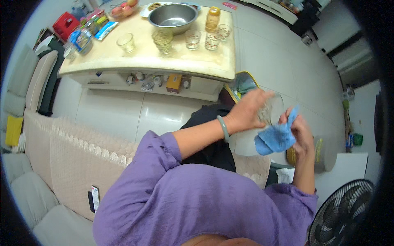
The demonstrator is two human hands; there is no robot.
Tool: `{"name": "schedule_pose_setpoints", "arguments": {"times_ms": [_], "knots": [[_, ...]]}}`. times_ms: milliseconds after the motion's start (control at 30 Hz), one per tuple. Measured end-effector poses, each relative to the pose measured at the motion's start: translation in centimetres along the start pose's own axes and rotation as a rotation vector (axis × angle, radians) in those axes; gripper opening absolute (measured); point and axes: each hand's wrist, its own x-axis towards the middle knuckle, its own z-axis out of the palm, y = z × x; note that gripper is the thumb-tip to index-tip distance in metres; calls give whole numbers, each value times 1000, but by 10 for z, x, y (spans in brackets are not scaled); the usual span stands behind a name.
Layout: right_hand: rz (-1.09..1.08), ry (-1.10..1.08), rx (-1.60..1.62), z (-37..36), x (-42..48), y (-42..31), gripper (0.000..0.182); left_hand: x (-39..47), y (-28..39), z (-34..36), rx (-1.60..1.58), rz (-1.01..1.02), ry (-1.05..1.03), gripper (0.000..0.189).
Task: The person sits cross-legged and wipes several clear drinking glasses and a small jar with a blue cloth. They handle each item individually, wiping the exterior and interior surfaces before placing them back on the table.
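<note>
My left hand (249,110), with a pale green bangle at its wrist, grips a clear drinking glass (271,107) tilted toward the right. A folded light blue cloth (275,140) hangs from my right hand (298,129), close below the rim of the glass; both are slightly blurred. On the coffee table (104,63) stand a clear glass (126,43), stacked glasses (163,40) and several glasses with a red pattern (212,41). Behind them are a steel basin (173,18) and a yellow-capped bottle (212,20).
A bin with a yellow rim (243,83) stands on the floor by the table's right corner. A glass pitcher with a blue handle (80,43) is at the table's left end. The sofa (80,147) lies at left, a black fan (341,215) at lower right.
</note>
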Motion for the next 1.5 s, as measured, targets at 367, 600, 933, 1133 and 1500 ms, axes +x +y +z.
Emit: {"name": "schedule_pose_setpoints", "arguments": {"times_ms": [367, 600, 933, 1133, 1500], "knots": [[-187, -35, -270, 35, 81, 8, 52, 17, -30, -61, -292, -234, 159, 94], [-350, 86, -452, 78, 128, 7, 37, 15, -42, -77, -136, -321, 164, 100], [-455, 173, -807, 99, 192, 15, 39, 52, -56, -176, 477, -359, -152, 44], [-493, 34, -589, 137, 225, 10, 44, 64, -93, -222, 582, -405, -64, 27], [-351, 133, -419, 72, 137, 7, 33, 80, -170, -338, 562, -773, 224, 41]]}}
